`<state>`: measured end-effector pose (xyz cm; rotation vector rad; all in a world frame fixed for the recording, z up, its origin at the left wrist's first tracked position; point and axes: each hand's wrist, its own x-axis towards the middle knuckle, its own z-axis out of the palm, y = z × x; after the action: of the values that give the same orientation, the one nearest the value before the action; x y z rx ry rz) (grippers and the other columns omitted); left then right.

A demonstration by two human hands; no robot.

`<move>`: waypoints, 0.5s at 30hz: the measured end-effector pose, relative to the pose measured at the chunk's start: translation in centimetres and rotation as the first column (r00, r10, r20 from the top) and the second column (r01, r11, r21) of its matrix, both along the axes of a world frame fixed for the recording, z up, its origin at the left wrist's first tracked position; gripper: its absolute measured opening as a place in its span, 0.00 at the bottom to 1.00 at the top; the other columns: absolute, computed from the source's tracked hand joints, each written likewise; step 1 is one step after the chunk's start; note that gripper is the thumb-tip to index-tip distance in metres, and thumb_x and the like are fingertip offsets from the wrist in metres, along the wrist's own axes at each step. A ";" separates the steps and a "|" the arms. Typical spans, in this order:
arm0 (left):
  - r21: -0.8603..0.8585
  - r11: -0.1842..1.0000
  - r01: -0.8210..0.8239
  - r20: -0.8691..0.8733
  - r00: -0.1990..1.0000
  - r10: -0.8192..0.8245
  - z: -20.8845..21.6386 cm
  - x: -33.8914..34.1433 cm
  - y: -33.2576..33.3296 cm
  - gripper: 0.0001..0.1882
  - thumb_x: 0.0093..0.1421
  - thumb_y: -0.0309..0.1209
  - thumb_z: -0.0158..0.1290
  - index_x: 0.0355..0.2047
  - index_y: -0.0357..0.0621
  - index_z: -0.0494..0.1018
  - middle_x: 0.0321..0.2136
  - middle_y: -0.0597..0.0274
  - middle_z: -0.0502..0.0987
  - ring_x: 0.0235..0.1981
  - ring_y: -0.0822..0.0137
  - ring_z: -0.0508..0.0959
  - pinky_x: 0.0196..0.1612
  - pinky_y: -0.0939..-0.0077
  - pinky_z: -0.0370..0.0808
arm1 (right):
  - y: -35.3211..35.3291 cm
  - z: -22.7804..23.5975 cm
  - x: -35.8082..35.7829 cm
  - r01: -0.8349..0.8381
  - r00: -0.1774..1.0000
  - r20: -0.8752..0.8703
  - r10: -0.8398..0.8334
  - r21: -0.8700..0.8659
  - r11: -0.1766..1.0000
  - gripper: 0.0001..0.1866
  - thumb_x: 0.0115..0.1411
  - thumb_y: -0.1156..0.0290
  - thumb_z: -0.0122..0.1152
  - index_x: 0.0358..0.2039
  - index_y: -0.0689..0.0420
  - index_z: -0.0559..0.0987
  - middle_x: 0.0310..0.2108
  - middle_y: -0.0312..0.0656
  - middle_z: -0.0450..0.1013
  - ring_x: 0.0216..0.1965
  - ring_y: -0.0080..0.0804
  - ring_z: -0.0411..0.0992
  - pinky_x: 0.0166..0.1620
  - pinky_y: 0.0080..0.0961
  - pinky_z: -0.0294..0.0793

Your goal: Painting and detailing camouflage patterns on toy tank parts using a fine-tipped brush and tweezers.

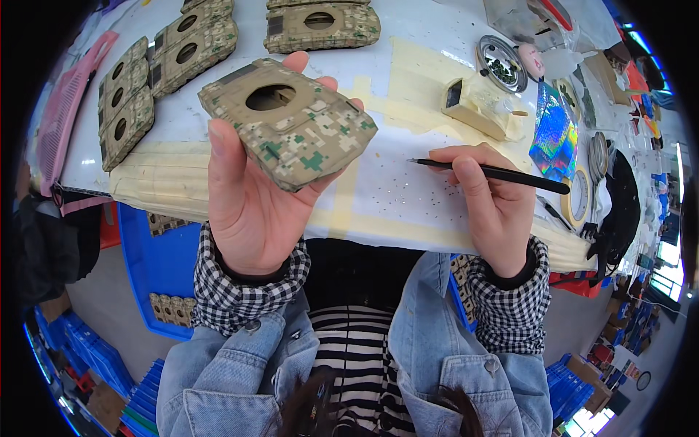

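My left hand (pixel 251 211) grips a model tank hull (pixel 309 135) in tan and green pixel camouflage, raised above the near part of the table. Its round opening faces up, and the thumb and fingers clasp its sides. A pair of slim black tweezers (pixel 524 179) is pinched in my right hand (pixel 499 207), the fine tip pointing left towards the hull but apart from it. Whether that tip holds a tiny piece is too small to tell. Below the tip, many tiny shiny bits (pixel 406 195) lie scattered on the white surface.
More camouflage hulls stand in rows at the far left (pixel 127 102) and back (pixel 320 29). A pink mesh basket (pixel 69 109) borders the left edge. On the right are a cream block (pixel 477 109), a round metal dish (pixel 501 65) and a tape roll (pixel 580 197). A blue tray (pixel 145 255) sits below.
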<state>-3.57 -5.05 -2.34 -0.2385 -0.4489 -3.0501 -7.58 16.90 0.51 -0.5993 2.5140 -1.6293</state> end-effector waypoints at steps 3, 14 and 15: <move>-0.016 1.000 -0.021 0.013 1.000 0.022 0.1 0.0 0.1 0.42 0.61 0.49 0.46 0.64 0.40 0.38 0.64 0.46 0.40 0.61 0.46 0.54 0.60 0.51 0.62 | 0.0 -0.1 -0.1 -0.004 1.000 -0.015 0.004 0.003 1.000 0.08 0.60 0.73 0.54 0.33 0.65 0.79 0.29 0.42 0.75 0.31 0.26 0.71 0.35 0.18 0.69; 0.012 1.000 -0.027 0.018 0.999 0.027 0.2 0.0 0.2 0.42 0.61 0.49 0.45 0.64 0.39 0.37 0.63 0.44 0.43 0.61 0.45 0.56 0.59 0.51 0.63 | 0.1 0.1 -0.1 -0.022 1.000 -0.008 0.022 -0.005 1.000 0.08 0.60 0.74 0.54 0.33 0.65 0.79 0.29 0.42 0.75 0.31 0.26 0.71 0.35 0.19 0.68; 0.012 1.000 -0.028 0.021 0.999 0.028 0.1 0.0 0.2 0.42 0.61 0.49 0.46 0.63 0.39 0.37 0.63 0.44 0.44 0.61 0.45 0.56 0.59 0.51 0.63 | 0.1 0.0 -0.1 -0.025 1.000 -0.008 0.025 -0.007 1.000 0.09 0.60 0.74 0.54 0.33 0.65 0.79 0.29 0.42 0.75 0.31 0.26 0.71 0.34 0.19 0.68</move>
<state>-3.55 -4.85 -2.22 -0.1985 -0.4304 -3.0296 -7.65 17.00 0.56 -0.6365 2.4974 -1.6308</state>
